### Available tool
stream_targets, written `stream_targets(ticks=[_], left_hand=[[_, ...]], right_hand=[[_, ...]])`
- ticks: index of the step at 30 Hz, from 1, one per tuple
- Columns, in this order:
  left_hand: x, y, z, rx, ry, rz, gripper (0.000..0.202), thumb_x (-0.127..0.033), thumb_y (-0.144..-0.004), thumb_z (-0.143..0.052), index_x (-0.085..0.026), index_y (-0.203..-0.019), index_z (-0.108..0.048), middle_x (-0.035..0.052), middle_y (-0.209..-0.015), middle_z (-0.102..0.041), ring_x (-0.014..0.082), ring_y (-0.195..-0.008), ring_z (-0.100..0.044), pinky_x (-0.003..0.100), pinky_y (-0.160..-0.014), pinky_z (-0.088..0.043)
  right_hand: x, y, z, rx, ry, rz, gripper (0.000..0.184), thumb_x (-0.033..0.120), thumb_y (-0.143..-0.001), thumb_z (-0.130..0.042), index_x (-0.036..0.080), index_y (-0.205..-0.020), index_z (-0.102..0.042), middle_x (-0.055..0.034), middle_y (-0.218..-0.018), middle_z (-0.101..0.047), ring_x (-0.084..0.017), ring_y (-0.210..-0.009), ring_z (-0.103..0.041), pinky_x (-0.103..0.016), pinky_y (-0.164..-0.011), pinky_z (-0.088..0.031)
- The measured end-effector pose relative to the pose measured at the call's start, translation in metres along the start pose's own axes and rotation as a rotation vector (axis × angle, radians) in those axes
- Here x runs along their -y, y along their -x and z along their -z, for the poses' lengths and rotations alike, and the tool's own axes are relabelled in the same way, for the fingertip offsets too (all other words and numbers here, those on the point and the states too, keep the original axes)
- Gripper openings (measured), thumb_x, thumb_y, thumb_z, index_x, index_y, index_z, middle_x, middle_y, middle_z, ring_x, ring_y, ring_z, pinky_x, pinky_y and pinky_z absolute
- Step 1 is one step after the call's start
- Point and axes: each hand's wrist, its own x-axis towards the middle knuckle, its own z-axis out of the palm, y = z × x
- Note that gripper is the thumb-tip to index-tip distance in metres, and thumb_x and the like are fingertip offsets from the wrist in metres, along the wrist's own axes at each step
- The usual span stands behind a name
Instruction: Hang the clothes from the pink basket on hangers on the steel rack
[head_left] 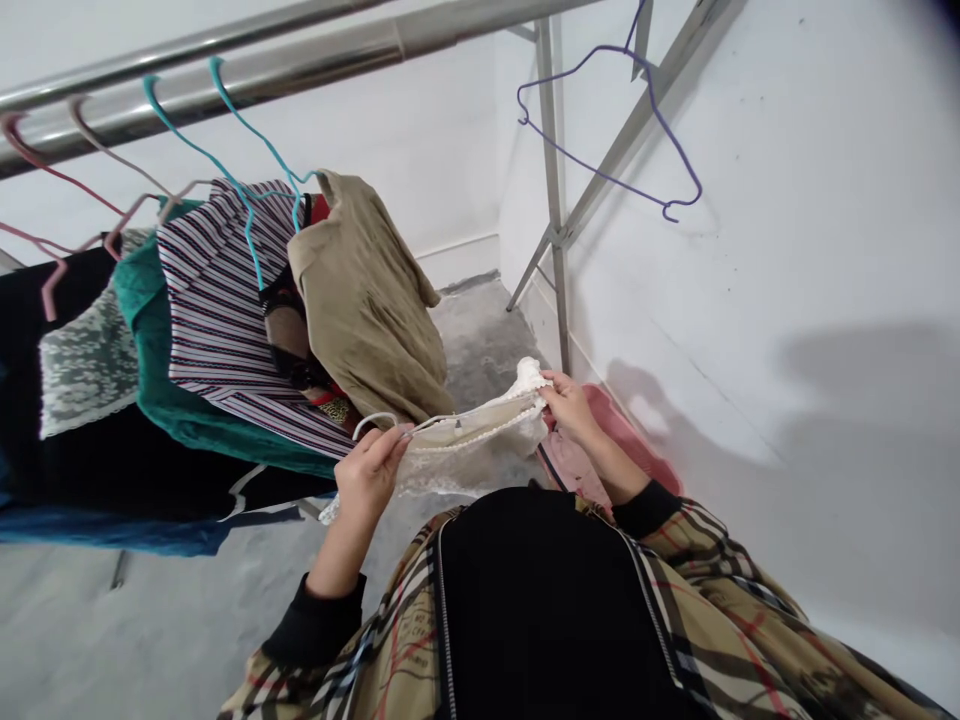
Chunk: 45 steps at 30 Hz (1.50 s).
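Observation:
A sheer cream lace top (pixel 480 460) is stretched between my two hands in front of my body. Inside its neckline runs a white hanger (pixel 375 418), whose hook sticks out above my left fingers. My left hand (pixel 371 478) is closed, pinching the hanger near the hook together with the top's edge. At the other end my right hand (pixel 571 408) grips the top's bunched white lace shoulder. The lower part of the top hangs loosely; how far the hanger reaches into the right shoulder is partly hidden.
Several garments, including a khaki shirt (pixel 367 290) and a striped shirt (pixel 217 280), hang from a metal rail (pixel 337 62) at left. A bare purple hanger (pixel 600 180) hangs at right. A pink basin (pixel 637 450) with cloth stands on the floor beside the white wall.

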Motion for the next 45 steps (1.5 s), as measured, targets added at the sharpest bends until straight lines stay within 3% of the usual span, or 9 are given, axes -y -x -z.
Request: stream_targets(ticks=[5,10,16,18,23,29,35,40,45], left_hand=[[-0.004,0.007,-0.017,-0.024,-0.194,-0.018,0.027,-0.039,-0.096,-0.054,-0.025,-0.105,-0.076,0.0002,-0.073,-0.067,0.0102,-0.06,-0.058,0.021,-0.051,-0.034],[-0.013,0.001,-0.036,-0.132,-0.022,0.053,0.029,-0.037,-0.097,-0.053,-0.018,-0.099,-0.075,0.0026,-0.075,-0.069,0.0114,-0.065,-0.062,0.019,-0.056,-0.042],[-0.006,-0.01,-0.031,-0.032,0.332,-0.016,0.029,-0.034,-0.097,-0.052,-0.017,-0.091,-0.074,0.0069,-0.086,-0.076,0.0134,-0.071,-0.067,0.022,-0.067,-0.052],[-0.003,-0.015,-0.027,-0.024,0.374,-0.04,0.029,-0.035,-0.096,-0.052,-0.017,-0.091,-0.075,0.0072,-0.083,-0.076,0.0146,-0.071,-0.068,0.023,-0.068,-0.052],[-0.002,-0.027,-0.025,0.073,0.458,-0.017,0.033,-0.039,-0.096,-0.051,-0.018,-0.092,-0.076,0.0057,-0.075,-0.073,0.0154,-0.069,-0.067,0.024,-0.064,-0.051],[-0.024,-0.037,-0.038,0.165,0.545,-0.138,0.031,-0.04,-0.096,-0.053,-0.018,-0.094,-0.075,0.0042,-0.074,-0.071,0.0127,-0.063,-0.062,0.023,-0.062,-0.047],[-0.003,-0.044,-0.033,0.291,0.302,-0.145,0.05,-0.055,-0.086,-0.062,-0.024,-0.126,-0.065,0.0062,-0.093,-0.072,0.0193,-0.083,-0.066,0.029,-0.076,-0.05],[0.032,-0.042,-0.028,0.291,0.102,0.009,0.038,-0.048,-0.09,-0.06,-0.024,-0.118,-0.069,0.0084,-0.105,-0.073,0.0234,-0.096,-0.065,0.033,-0.084,-0.05],[0.011,-0.045,-0.032,0.185,0.294,-0.018,0.032,-0.044,-0.093,-0.057,-0.022,-0.11,-0.071,0.0069,-0.099,-0.074,0.0206,-0.09,-0.065,0.033,-0.083,-0.05]], right_hand=[[0.014,0.007,-0.001,-0.028,0.138,0.039,0.047,0.029,-0.078,-0.053,0.018,-0.122,-0.06,0.0004,-0.069,-0.061,-0.014,-0.054,-0.057,-0.028,-0.052,-0.048],[0.034,0.031,0.01,0.275,0.567,0.265,0.063,0.029,-0.086,-0.053,0.017,-0.146,-0.041,0.0037,-0.061,-0.057,-0.016,-0.056,-0.056,-0.032,-0.061,-0.049],[0.073,0.034,0.043,0.134,1.058,0.782,0.053,0.043,-0.092,-0.057,0.024,-0.141,-0.05,-0.0145,-0.131,-0.056,-0.031,-0.122,-0.051,-0.046,-0.098,-0.043],[0.076,0.025,0.048,0.244,1.174,0.876,0.046,0.043,-0.094,-0.055,0.024,-0.136,-0.053,-0.0146,-0.134,-0.055,-0.032,-0.127,-0.047,-0.048,-0.101,-0.038],[0.073,0.017,0.046,0.528,1.205,0.848,0.035,0.038,-0.104,-0.033,0.019,-0.1,-0.062,-0.0064,-0.088,-0.068,-0.019,-0.086,-0.062,-0.033,-0.08,-0.041],[0.088,0.041,0.027,0.585,1.199,0.855,0.044,0.042,-0.105,-0.026,0.019,-0.087,-0.059,-0.006,-0.083,-0.067,-0.017,-0.076,-0.059,-0.029,-0.07,-0.038],[0.097,0.042,0.048,0.365,1.145,0.798,0.044,0.046,-0.103,-0.027,0.022,-0.082,-0.057,-0.0056,-0.08,-0.066,-0.018,-0.074,-0.061,-0.029,-0.065,-0.039],[0.106,0.041,0.08,0.22,1.082,0.777,0.042,0.046,-0.101,-0.033,0.023,-0.07,-0.047,-0.0015,-0.063,-0.054,-0.015,-0.057,-0.051,-0.028,-0.057,-0.036],[0.114,0.045,0.088,0.237,1.005,0.767,0.04,0.046,-0.1,-0.036,0.023,-0.068,-0.045,0.0008,-0.059,-0.047,-0.014,-0.053,-0.047,-0.028,-0.056,-0.035]])
